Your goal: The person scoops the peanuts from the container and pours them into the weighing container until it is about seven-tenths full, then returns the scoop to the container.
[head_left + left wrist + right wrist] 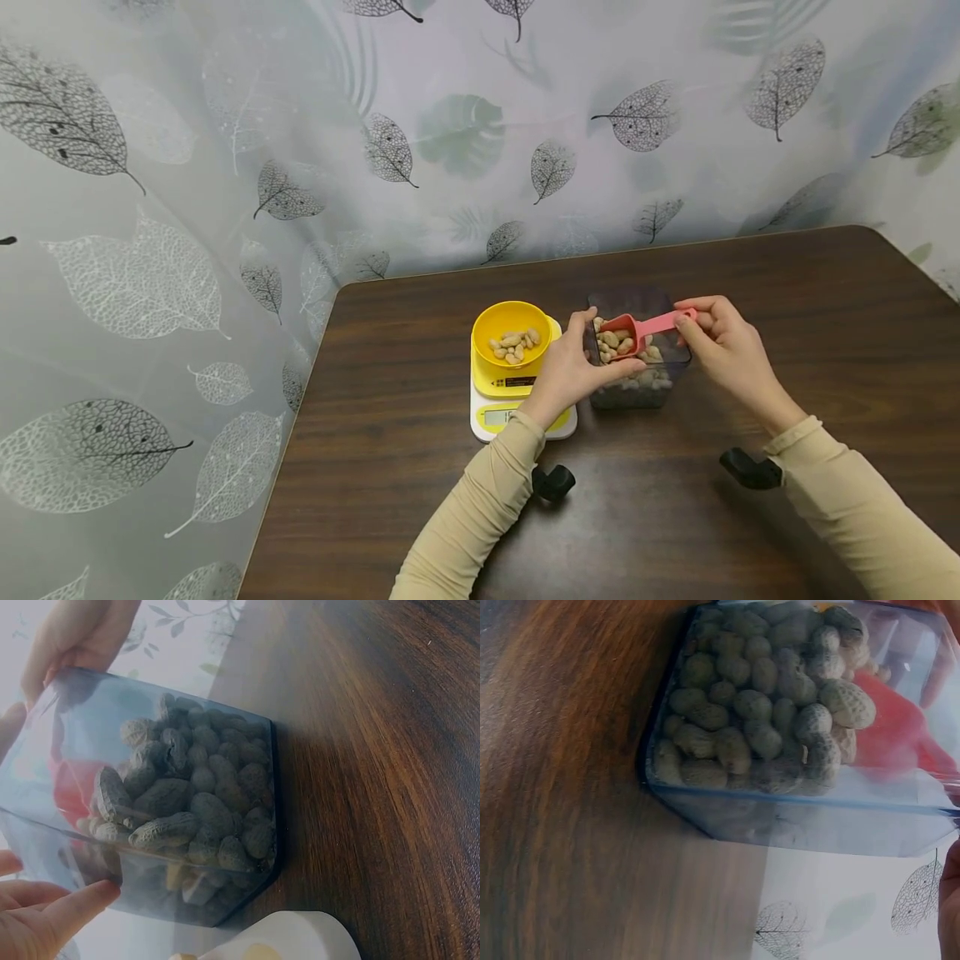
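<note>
A clear, dark-tinted plastic box (630,397) holds unshelled peanuts (651,379), piled behind its walls in both wrist views. My left hand (564,371) grips the box's left side, thumb along the front and fingers around the far left. At the handle end, my right hand (723,346) pinches a pinkish-red scoop (663,325) between thumb and fingers. The scoop's bowl sits inside the box among the peanuts; in the right wrist view the red scoop (889,727) shows through the plastic. Whether peanuts lie in it is hard to tell.
Left of the box stands a white and yellow kitchen scale (480,421), partly behind my left hand. On it rests a yellow bowl (486,329) with several peanuts (513,342). The brown wooden table (390,467) meets a leaf-patterned wall covering (465,208) at the back and left.
</note>
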Tool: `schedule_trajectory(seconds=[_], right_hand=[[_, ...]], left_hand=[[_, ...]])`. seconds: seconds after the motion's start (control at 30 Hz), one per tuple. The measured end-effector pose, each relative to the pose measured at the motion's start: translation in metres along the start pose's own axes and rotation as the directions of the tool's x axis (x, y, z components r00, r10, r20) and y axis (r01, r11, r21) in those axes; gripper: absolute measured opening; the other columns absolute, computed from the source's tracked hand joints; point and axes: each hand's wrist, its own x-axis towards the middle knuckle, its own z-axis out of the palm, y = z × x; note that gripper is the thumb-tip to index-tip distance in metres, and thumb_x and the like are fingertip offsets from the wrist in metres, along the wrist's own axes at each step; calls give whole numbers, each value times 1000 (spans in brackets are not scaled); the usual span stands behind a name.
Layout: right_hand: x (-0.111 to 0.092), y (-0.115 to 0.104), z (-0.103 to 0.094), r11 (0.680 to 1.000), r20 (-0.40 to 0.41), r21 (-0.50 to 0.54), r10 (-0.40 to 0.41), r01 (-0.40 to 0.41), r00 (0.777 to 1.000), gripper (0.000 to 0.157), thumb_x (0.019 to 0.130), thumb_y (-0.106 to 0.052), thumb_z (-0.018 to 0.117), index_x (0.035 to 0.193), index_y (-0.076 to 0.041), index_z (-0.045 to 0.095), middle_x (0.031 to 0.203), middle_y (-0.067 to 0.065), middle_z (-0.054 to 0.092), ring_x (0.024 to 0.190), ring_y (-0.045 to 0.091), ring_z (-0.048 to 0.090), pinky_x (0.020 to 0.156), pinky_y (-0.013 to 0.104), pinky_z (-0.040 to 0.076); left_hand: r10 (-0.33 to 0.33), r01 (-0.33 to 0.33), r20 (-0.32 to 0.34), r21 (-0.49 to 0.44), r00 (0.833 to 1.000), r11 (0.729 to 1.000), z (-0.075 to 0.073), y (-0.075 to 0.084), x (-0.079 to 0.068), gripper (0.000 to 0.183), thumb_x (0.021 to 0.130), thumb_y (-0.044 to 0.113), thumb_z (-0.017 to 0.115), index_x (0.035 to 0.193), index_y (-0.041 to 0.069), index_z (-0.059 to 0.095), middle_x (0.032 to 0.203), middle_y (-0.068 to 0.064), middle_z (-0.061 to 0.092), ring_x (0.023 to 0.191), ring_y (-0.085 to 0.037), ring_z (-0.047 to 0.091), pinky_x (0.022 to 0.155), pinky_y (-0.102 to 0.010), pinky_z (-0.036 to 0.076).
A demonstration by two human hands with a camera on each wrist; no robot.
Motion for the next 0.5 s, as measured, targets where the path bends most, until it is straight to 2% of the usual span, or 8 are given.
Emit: schedule_trajectory(seconds=[0.27,0.37,0.5], right_hand=[[6,0,0,993,18,53,103,-104,994,37,97,-29,48,119,1,48,64,-15,55,61,6,46,53,17,39],[6,0,0,991,12,61,118,-118,993,37,97,-29,48,118,1,48,64,-16,53,63,4,45,55,16,39],[4,2,1,986,37,130,105,-109,994,35,97,-25,47,120,2,45,66,-15,52,64,3,46,57,15,41]], left_hand=[[10,-9,-6,14,1000,1000,0,1,1,90,71,57,72,143,26,29,133,-4,55,106,-15,59,86,-26,52],[13,-13,-8,24,1000,1000,1,1,1,90,71,58,71,143,26,29,136,-4,53,106,-15,59,85,-25,52],[4,-4,-7,13,1000,1000,0,1,-1,89,71,58,72,143,28,29,134,-3,54,103,-14,59,85,-25,52]])
